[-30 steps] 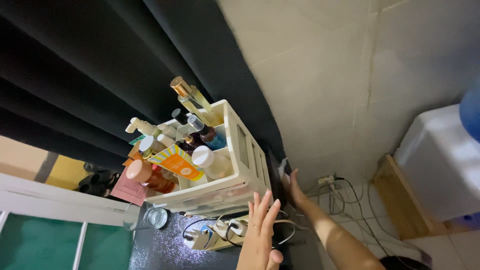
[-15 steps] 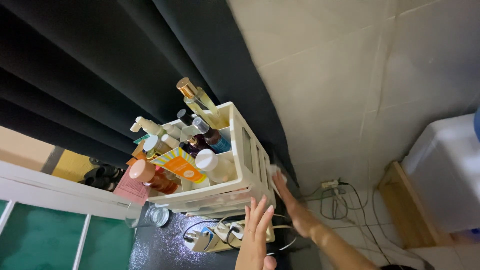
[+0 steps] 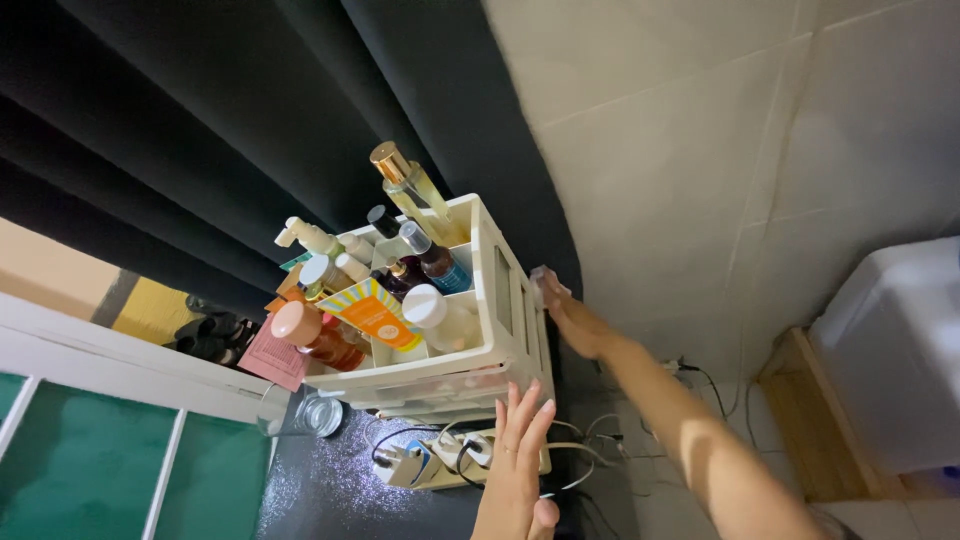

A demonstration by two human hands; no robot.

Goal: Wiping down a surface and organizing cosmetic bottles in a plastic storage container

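Observation:
A white plastic organizer stands on a dark sparkly surface, packed with bottles, tubes and an orange sachet. My right hand reaches along the organizer's right side, next to the black curtain. Its fingers pinch a small pale piece that looks like a cloth, pressed against the organizer's upper back corner. My left hand hovers with fingers spread just in front of the organizer's lower front edge, holding nothing.
A power strip with tangled cables lies under the organizer, and a glass stands to its left. The black curtain hangs behind, a tiled wall at right. A white appliance sits on a wooden stand.
My right hand has risen from low beside the organizer to its upper back corner. My left hand stays spread in front, almost unmoved.

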